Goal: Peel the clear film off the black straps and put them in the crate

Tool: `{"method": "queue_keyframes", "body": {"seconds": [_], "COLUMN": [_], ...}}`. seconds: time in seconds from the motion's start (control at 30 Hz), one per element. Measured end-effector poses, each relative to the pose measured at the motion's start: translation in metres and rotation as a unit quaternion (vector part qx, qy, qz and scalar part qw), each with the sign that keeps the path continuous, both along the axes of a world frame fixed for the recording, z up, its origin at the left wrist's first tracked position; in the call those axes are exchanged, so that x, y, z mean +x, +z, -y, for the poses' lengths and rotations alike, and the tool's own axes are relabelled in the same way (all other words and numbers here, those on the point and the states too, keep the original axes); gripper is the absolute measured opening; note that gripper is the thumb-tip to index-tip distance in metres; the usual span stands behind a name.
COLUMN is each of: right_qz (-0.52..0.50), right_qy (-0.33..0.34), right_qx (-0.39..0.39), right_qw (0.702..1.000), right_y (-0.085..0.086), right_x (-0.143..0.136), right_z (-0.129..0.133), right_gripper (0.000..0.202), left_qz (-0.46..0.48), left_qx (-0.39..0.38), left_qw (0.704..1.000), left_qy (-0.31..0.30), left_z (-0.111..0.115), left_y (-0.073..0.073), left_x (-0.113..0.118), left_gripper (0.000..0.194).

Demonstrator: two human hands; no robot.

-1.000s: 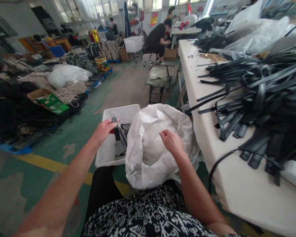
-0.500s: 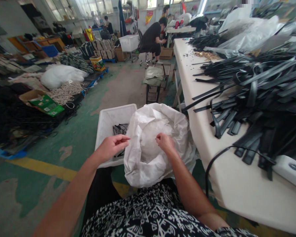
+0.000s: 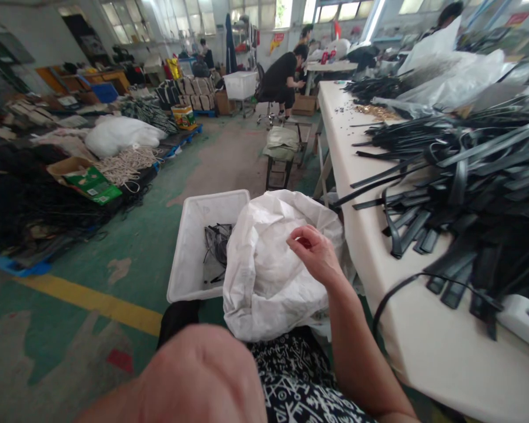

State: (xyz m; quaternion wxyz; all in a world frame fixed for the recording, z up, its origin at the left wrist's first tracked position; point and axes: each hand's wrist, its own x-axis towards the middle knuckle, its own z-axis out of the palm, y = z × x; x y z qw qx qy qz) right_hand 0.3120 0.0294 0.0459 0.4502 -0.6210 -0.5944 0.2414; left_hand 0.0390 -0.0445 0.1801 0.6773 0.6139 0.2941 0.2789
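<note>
A white woven sack (image 3: 242, 288) with a rolled-down rim stands open in front of my lap, with whitish material inside. Over its right half hovers my right hand (image 3: 315, 252), thumb and fingers curled together; anything they pinch is too small to make out. My left hand (image 3: 207, 376) looms large and blurred close to the camera at the bottom, its fingers out of sight. Left of the sack, partly covered by it, sits a white plastic tub (image 3: 189, 247). Thin black pieces and clear plastic (image 3: 218, 244) lie in the tub.
On the right, a cream-covered table (image 3: 361, 235) bears a heap of black straps (image 3: 458, 194), plastic bags and a power strip (image 3: 524, 320). A stool (image 3: 281, 150) stands ahead. Piled goods (image 3: 119, 138) line the left, and a seated person (image 3: 280, 76) is farther back.
My left hand has left the sack's left rim and come up close to the camera. My right hand has risen slightly and shifted right. The view has tilted up a little.
</note>
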Motion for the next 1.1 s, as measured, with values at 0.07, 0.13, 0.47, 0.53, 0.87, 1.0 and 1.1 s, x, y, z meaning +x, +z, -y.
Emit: {"method": "queue_keyframes", "body": {"seconds": [0.07, 0.13, 0.47, 0.53, 0.87, 1.0, 1.1], "right_qz": [-0.052, -0.117, -0.207, -0.162, -0.09, -0.168, -0.2], "right_qy": [0.034, 0.06, 0.151, 0.181, 0.29, 0.343, 0.371], "right_qx": [0.007, -0.013, -0.048, -0.047, -0.062, -0.094, -0.11], "right_qw": [0.998, 0.991, 0.966, 0.969, 0.951, 0.919, 0.9], "right_y": [0.01, 0.016, 0.038, 0.043, 0.043, 0.038, 0.033], "right_x": [-0.003, -0.006, -0.025, -0.026, -0.026, -0.028, -0.03], "right_z": [0.007, 0.012, 0.02, 0.022, 0.022, 0.018, 0.014], "right_gripper": [0.012, 0.013, 0.014, 0.012, 0.009, 0.01, 0.012], "left_qz": [-0.008, -0.058, -0.09, -0.02, 0.12, 0.126, 0.139], "left_qx": [0.029, 0.068, -0.037, -0.205, -0.372, -0.406, -0.454], "left_qw": [0.999, 0.988, 0.983, 0.971, 0.921, 0.898, 0.876], "left_qy": [0.036, 0.127, 0.159, 0.125, -0.014, -0.114, -0.08], "left_z": [-0.026, -0.052, -0.071, -0.078, -0.072, -0.061, -0.055], "left_y": [-0.029, -0.065, -0.144, -0.149, -0.159, -0.164, -0.166], "left_x": [0.011, 0.022, 0.056, 0.054, 0.034, 0.035, 0.037], "left_gripper": [0.016, 0.024, 0.033, 0.037, 0.038, 0.055, 0.044]}}
